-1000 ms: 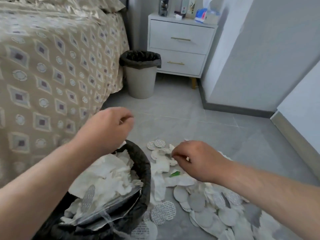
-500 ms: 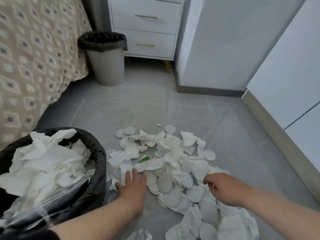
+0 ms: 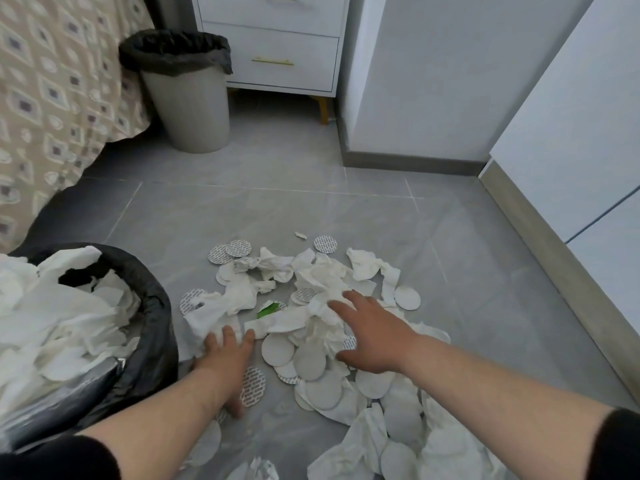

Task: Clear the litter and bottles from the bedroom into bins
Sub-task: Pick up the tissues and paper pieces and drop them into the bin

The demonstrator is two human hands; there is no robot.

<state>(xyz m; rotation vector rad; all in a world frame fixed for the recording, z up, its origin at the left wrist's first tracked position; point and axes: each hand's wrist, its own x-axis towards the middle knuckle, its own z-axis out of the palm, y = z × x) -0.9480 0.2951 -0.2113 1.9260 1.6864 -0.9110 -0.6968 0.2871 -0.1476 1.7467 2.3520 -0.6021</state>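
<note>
On the floor (image 3: pixel 277 209), in the head view, the litter pile (image 3: pixel 322 271) lay just beside the full black-lined bin (image 3: pixel 157 317). The left hand (image 3: pixel 225 355) and right hand (image 3: pixel 370 337) rested on it, fingers spread, gripping nothing. Gathering seemed in hand; next they had to close on a bunch

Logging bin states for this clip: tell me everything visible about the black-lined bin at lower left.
The bin stands upright on the grey floor, cut off by the frame edge. A glossy black plastic liner folds over its round rim. Crumpled white tissues heap above the rim, with clear film at the front.
</note>
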